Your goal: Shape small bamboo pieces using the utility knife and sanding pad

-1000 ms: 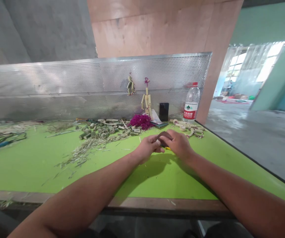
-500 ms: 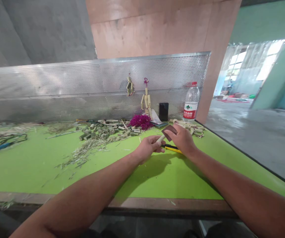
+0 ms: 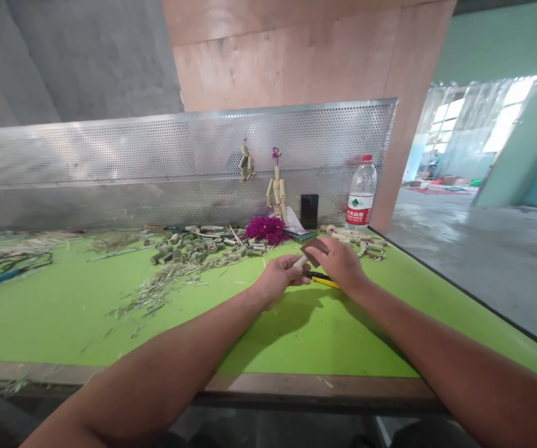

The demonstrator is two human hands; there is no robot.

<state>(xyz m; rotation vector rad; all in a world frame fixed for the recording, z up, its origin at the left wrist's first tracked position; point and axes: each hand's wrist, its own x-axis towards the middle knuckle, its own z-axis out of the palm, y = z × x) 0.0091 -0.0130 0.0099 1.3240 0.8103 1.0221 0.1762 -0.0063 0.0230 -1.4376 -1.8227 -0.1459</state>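
Middle of the green tabletop (image 3: 86, 330), toward its right edge: my left hand (image 3: 277, 281) and my right hand (image 3: 339, 264) work close together, well in from the near edge.

Left fingers: curled closed around a pale bamboo stick (image 3: 300, 263), gripping it firmly against my palm.

Stick's lie: its long axis slants up and to the right, from my left palm toward the far edge, with only a short free end showing. My fingers hide the rest, so I can't judge its full length.

Right fingers: nearly closed, pinching a dark brown pad (image 3: 313, 250) with the thumb. It's perhaps a piece of sandpaper, though it's too small here to be sure.

Gap at the tip: my right hand is the nearer one to the stick's free end, and the pad sits right at that end. I can't tell from this view whether they touch.

Under my hands: a yellow-and-black utility knife (image 3: 322, 281) lies on the tabletop, its handle pointing right.

Far edge: a heap of cut bamboo pieces (image 3: 198, 246) and a magenta raffia tuft (image 3: 267, 229) lie before a perforated metal sheet (image 3: 179, 168).

Change since the earlier frame: my right hand and the pad have shifted slightly left, closer over the stick's end, and now cover a little more of the knife.
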